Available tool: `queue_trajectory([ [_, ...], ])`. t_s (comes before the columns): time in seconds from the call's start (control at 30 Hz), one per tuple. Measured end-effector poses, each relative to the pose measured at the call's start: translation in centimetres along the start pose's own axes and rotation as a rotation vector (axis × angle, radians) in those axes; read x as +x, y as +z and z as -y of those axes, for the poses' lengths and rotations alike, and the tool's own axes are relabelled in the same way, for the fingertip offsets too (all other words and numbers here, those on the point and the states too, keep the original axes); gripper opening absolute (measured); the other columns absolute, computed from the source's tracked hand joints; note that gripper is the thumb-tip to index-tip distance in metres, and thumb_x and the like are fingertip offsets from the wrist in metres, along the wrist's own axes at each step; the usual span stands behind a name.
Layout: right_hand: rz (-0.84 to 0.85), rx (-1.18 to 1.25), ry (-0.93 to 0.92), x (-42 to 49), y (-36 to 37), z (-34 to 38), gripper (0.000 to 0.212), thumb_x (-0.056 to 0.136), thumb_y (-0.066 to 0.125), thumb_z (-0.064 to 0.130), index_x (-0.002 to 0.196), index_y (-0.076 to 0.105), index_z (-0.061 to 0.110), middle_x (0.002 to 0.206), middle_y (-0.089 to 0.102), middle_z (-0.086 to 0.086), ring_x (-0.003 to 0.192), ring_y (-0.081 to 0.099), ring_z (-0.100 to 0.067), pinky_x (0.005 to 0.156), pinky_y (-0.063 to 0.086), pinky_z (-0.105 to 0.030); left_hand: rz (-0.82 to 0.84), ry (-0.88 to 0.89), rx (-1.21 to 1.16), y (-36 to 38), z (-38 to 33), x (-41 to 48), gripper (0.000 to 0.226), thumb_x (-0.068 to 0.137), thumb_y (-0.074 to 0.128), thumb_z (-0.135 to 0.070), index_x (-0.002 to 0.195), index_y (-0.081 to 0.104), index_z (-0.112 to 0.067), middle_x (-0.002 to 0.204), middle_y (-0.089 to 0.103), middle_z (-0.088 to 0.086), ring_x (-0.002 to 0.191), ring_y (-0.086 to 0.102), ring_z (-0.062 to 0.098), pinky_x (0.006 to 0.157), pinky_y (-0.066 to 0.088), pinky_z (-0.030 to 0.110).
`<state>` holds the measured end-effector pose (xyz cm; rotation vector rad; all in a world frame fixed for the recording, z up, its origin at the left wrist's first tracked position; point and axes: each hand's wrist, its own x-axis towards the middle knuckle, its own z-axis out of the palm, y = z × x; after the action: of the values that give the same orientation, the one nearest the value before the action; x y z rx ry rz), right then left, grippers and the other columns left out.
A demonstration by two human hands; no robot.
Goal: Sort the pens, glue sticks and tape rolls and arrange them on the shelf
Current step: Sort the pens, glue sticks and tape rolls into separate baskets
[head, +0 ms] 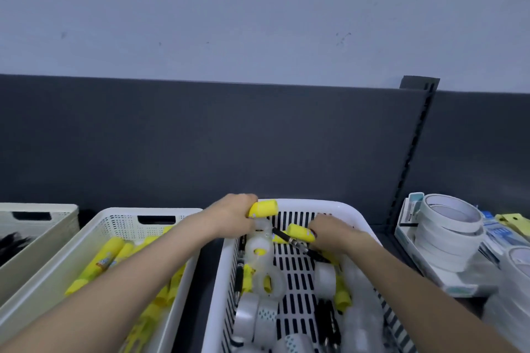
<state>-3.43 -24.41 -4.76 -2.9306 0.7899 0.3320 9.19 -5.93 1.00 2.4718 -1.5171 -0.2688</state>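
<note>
Two hands work at the far end of the white basket [329, 203]: left hand [235, 216] fingers clench one glue stick [263, 208], right hand [329, 231] fingers grip another glue stick [300, 233]. Carry both leftward to the cream bin [129, 210], laying them lengthwise.

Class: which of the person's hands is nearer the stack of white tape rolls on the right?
Right. The right hand is in the white basket, on the side toward the tape stack; the left hand is farther off, near the basket's far left corner.
</note>
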Motion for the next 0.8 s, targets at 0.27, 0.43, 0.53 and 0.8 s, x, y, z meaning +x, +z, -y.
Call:
queue_trajectory([
  [0.27, -0.105, 0.237, -0.096, -0.1, -1.5, 1.4, 0.025, 0.082, 0.056, 0.018, 0.067, 0.036, 0.017, 0.068, 0.038, 0.004, 0.066, 0.039, -0.016, 0.054, 0.027, -0.027, -0.028, -0.061, -0.030, 0.9, 1.0, -0.2, 0.027, 0.086, 0.054, -0.020, 0.069, 0.034, -0.022, 0.068, 0.039, -0.007, 0.074, 0.045, 0.021, 0.060, 0.032, 0.027],
  [0.43, -0.076, 0.120, -0.227, 1.4, 0.5, 3.2, 0.029, 0.083, 0.047, 0.008, 0.061, 0.033, 0.020, 0.070, 0.046, -0.002, 0.073, 0.043, -0.020, 0.055, 0.028, -0.029, 0.017, -0.053, -0.109, 1.0, 0.9, -0.7, 0.014, 0.087, 0.052, -0.019, 0.091, 0.039, -0.015, 0.071, 0.041, -0.006, 0.074, 0.045, 0.020, 0.058, 0.034, 0.028],
  [0.53, -0.062, 0.147, -0.196, 1.5, 0.7, 2.6, 0.033, 0.080, 0.051, 0.009, 0.055, 0.031, 0.018, 0.057, 0.037, 0.001, 0.061, 0.038, -0.020, 0.050, 0.023, -0.028, 0.044, -0.051, -0.215, 1.0, 0.7, -1.3, 0.018, 0.091, 0.045, -0.018, 0.106, 0.035, -0.015, 0.073, 0.041, -0.004, 0.069, 0.042, 0.018, 0.057, 0.033, 0.028],
  [0.8, -0.236, -0.044, 0.055, -5.8, -9.5, 1.4, 0.028, 0.074, 0.065, 0.021, 0.060, 0.042, 0.013, 0.061, 0.045, -0.001, 0.056, 0.045, -0.019, 0.047, 0.030, -0.026, -0.147, -0.112, -0.251, -0.5, 3.3, -5.4, 0.013, 0.089, 0.057, -0.022, 0.097, 0.047, -0.021, 0.091, 0.052, 0.001, 0.083, 0.045, 0.016, 0.068, 0.032, 0.025],
])
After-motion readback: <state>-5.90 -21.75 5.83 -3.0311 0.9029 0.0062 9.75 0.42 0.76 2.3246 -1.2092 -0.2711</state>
